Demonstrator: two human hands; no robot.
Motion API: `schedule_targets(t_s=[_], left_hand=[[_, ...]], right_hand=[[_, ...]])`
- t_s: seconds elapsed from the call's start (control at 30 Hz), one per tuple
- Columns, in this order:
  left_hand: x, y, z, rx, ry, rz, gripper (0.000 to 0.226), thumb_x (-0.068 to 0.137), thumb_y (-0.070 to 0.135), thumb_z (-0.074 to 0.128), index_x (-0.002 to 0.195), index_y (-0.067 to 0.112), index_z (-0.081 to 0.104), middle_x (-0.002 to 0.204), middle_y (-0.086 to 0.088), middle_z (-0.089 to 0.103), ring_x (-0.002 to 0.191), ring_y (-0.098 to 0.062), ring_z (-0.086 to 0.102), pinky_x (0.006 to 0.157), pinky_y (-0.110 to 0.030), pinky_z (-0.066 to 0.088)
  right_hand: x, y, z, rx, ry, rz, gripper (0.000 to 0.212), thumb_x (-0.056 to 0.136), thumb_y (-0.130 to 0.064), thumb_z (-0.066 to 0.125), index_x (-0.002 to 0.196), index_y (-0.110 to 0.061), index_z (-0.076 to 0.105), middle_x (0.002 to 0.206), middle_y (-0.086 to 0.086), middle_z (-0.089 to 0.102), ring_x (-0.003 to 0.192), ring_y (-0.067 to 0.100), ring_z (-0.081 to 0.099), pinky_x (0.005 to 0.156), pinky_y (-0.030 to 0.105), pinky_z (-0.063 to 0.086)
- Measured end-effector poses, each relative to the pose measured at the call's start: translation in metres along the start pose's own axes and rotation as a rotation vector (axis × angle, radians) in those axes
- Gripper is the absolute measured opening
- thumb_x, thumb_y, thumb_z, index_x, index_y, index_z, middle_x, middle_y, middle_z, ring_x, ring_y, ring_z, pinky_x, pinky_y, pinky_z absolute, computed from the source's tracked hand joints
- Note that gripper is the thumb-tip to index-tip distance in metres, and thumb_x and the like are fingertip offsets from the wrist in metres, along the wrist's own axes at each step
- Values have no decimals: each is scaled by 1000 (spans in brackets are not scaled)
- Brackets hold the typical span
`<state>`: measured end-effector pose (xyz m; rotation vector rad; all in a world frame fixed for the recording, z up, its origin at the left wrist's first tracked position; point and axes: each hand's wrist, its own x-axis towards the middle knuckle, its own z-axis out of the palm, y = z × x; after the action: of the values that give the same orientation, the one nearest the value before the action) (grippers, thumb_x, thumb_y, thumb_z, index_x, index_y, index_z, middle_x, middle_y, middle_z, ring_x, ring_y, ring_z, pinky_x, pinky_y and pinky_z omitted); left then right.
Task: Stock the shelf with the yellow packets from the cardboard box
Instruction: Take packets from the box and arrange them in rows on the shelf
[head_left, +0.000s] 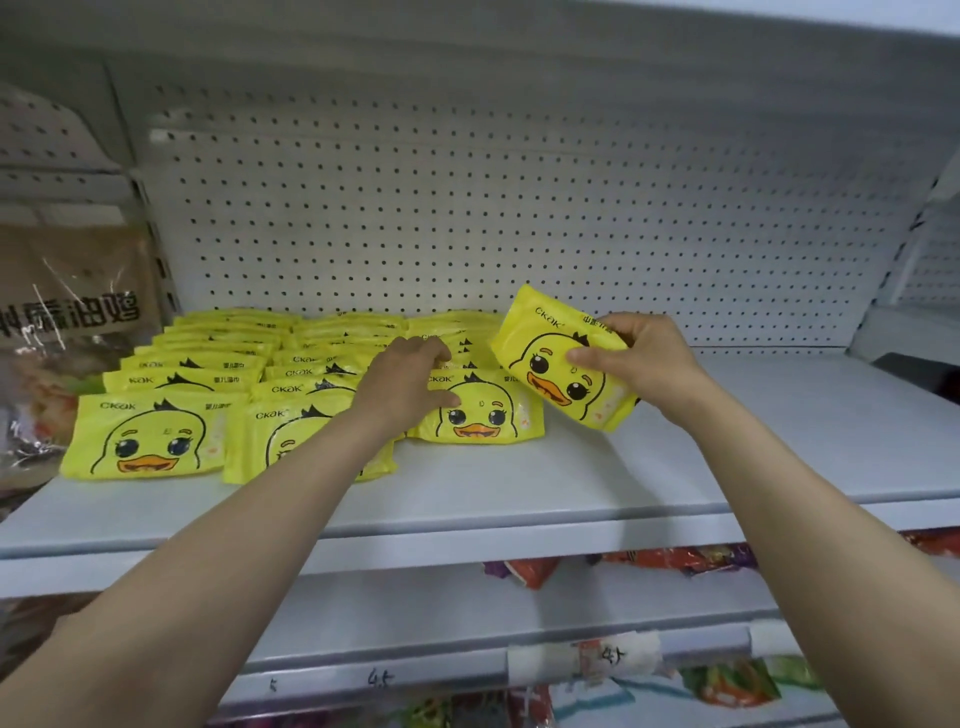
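Three rows of yellow duck-face packets (156, 441) lie overlapped on the white shelf (571, 478), running back to the pegboard. My left hand (405, 379) rests with its fingers on the front packet of the third row (483, 415). My right hand (639, 358) grips one more yellow packet (550, 374), tilted and held just above the shelf to the right of that row. The cardboard box is not in view.
A white pegboard (519, 208) forms the back wall. Clear-wrapped brown goods (67, 312) stand at the shelf's left end. To the right of the rows the white shelf surface shows bare. Coloured snack bags (675, 561) fill the lower shelves, behind price-tag rails (597, 660).
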<state>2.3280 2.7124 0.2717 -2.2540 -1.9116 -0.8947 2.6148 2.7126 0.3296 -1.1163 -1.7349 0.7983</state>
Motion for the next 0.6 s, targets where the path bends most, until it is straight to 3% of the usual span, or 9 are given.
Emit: schedule_targets(t_s=[0.27, 0.4, 0.53, 0.6], left_hand=[[-35, -16, -15, -60, 149, -82, 42, 98, 40, 49, 133, 18, 50, 128, -9, 58, 123, -30, 45, 97, -41, 39], [-59, -16, -12, 56, 165, -69, 53, 97, 50, 39, 132, 14, 54, 126, -12, 60, 119, -35, 50, 99, -43, 39], [-78, -13, -3, 196, 216, -82, 67, 93, 57, 24, 136, 15, 53, 135, -15, 55, 127, -36, 45, 108, -51, 34], [-84, -10, 0, 222, 194, -127, 72, 91, 62, 18, 142, 20, 46, 143, -13, 48, 136, -34, 37, 113, -53, 25]], right_hand=[[19, 6, 21, -176, -348, 19, 31, 69, -17, 89, 97, -16, 76, 90, -1, 77, 83, 16, 73, 80, 30, 58], [31, 15, 47, -256, -440, -33, 42, 62, -29, 92, 99, -18, 76, 98, -2, 76, 97, 18, 71, 93, 34, 54], [41, 23, 69, -310, -498, -71, 57, 62, -34, 93, 111, -15, 72, 100, -12, 65, 99, 5, 60, 85, 16, 43], [41, 22, 76, -354, -503, -87, 59, 64, -33, 92, 116, -17, 70, 108, -11, 64, 106, 5, 57, 88, 15, 40]])
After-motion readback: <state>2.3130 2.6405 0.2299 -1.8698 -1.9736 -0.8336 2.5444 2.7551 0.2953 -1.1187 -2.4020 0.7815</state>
